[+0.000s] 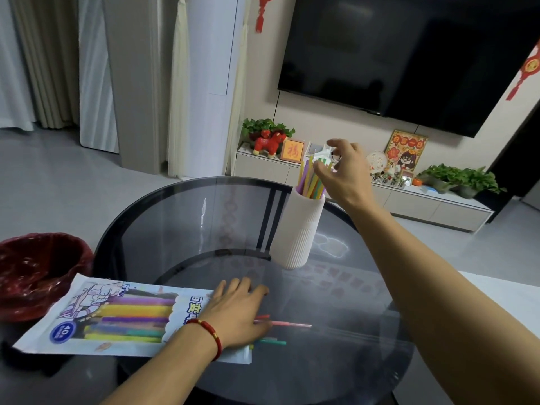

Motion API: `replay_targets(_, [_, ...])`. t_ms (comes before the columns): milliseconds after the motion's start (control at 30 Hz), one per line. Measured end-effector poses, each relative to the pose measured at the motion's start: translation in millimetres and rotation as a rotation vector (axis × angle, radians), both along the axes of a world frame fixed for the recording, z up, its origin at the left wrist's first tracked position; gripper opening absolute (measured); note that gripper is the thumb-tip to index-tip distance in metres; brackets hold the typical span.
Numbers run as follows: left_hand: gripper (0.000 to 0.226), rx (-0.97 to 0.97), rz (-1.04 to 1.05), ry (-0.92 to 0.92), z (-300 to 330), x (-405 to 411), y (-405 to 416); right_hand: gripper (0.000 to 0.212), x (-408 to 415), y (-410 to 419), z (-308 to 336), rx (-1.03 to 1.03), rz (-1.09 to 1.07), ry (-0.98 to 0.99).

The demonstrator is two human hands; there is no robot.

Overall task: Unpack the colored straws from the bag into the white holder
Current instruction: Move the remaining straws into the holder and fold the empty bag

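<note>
A bunch of straws (311, 179) stands in the white holder (298, 229) near the worktop's (175, 229) far edge; more poke from the bag (117, 317) at the near left edge. The right hand (342, 171) hovers over the tips, fingers loosely spread, while the left hand (236, 311) presses flat on the bag's mouth. A careless brush could tip the tall holder.

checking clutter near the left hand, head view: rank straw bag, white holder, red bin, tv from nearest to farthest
1. straw bag: under the left hand, front of the table.
2. white holder: ahead, to the right.
3. red bin: far left, off the table.
4. tv: on the back wall.
</note>
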State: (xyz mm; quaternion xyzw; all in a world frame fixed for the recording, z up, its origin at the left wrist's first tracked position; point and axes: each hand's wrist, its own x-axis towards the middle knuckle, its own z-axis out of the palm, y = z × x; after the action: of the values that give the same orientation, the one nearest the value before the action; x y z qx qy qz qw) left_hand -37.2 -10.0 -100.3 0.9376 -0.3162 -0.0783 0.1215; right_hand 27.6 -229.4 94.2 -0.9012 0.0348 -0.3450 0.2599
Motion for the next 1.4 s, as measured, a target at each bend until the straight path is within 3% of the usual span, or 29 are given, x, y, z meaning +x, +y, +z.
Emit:
replay_targets(133, [0.085,0.005,-0.007,0.022,1.9,3.2,3.8,0.074,-1.8,3.5,-8.5,-0.242,0.146,0.092])
replay_targets(200, [0.101,0.04,-0.026,0.054,3.8,3.9,8.0,0.071,1.0,4.4,-9.0,-0.332,0.173,0.261])
replay_targets(267, [0.118,0.11,-0.059,0.078,5.1,3.7,14.6,0.063,1.1,5.1,-6.7,-0.334,0.147,0.305])
replay_targets(500, [0.146,0.266,-0.143,0.164,15.8,-1.1,31.6,0.03,-34.5,3.8,-15.8,-0.204,0.137,-0.144])
replay_targets(600, [0.152,0.309,-0.163,0.179,21.2,-3.8,40.2,0.02,-66.7,2.7,-54.4,-0.168,0.19,-0.101])
replay_targets(733, [0.145,0.314,-0.163,0.148,26.5,-4.4,44.6,0.029,-106.4,-0.9,-123.8,-0.325,0.325,0.573])
replay_targets(800, [0.13,0.246,-0.158,0.101,29.7,-0.7,44.2,0.042,-122.8,-3.8,-159.3,-0.429,0.37,0.769])
replay_targets(867, [0.12,0.164,-0.14,0.089,31.8,4.2,45.9,0.047,-133.4,-6.4,-183.5,-0.413,0.395,0.779])
replay_targets(1000, [0.114,0.057,-0.131,0.084,31.0,11.3,46.2,0.017,-133.0,-5.0,-191.2,-0.309,0.422,0.63])
replay_targets(1133, [0.112,-0.007,-0.16,0.014,27.7,15.0,40.0,0.013,-129.4,3.0,-190.1,-0.245,0.399,0.465])
replay_targets(1233, [0.111,-0.051,-0.168,-0.023,22.9,15.0,37.4,0.017,-128.1,13.7,-194.2,-0.007,0.39,0.341])
replay_targets(1333, [0.112,-0.084,-0.163,-0.069,20.0,15.5,35.3,0.027,-127.0,26.3,-198.0,0.204,0.466,0.401])
replay_targets(1400, [0.113,-0.102,-0.156,-0.095,17.4,14.7,33.5,0.026,-127.6,33.9,-201.3,0.227,0.539,0.484])
